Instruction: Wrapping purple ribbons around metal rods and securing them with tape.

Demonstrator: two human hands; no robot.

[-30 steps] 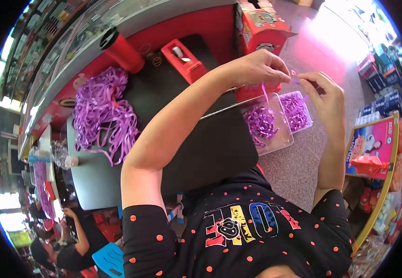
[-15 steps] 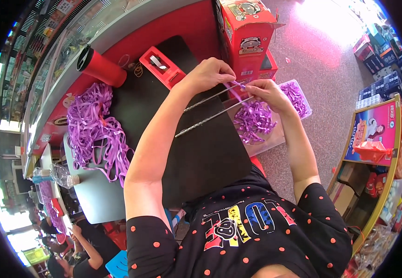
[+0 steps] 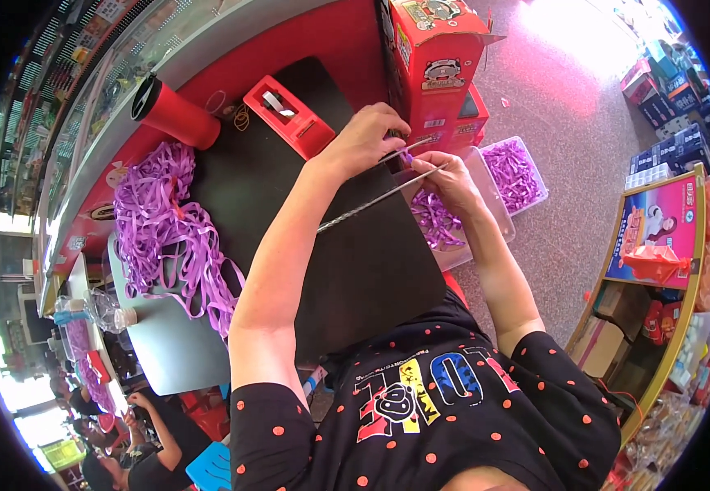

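Observation:
Over the far edge of the black tabletop (image 3: 355, 270), my two hands work close together on a narrow purple ribbon (image 3: 406, 157). My left hand (image 3: 369, 137) pinches it with curled fingertips, partly hidden behind the knuckles. Closed fingers of my right hand (image 3: 451, 182) grip the ribbon beside the tip of a thin twisted metal rod (image 3: 371, 203), which slants back across the tabletop. A second metal rod (image 3: 415, 146) passes by my left fingertips, mostly covered by that hand. Below my right hand, curled purple ribbon pieces (image 3: 437, 222) lie in a clear plastic box, partly hidden by my wrist.
A heap of long purple ribbons (image 3: 167, 229) lies at the left. Beyond are a red tumbler (image 3: 179, 114), a red tape dispenser (image 3: 289, 119) and red cartons (image 3: 437, 74). Another tub of ribbon pieces (image 3: 512, 173) sits right; a display shelf (image 3: 658, 237) stands farther right. Another person (image 3: 142, 446) is lower left.
Both hands have shifted slightly left. My left hand now covers most of the second rod, and the ribbon between my fingers shows less.

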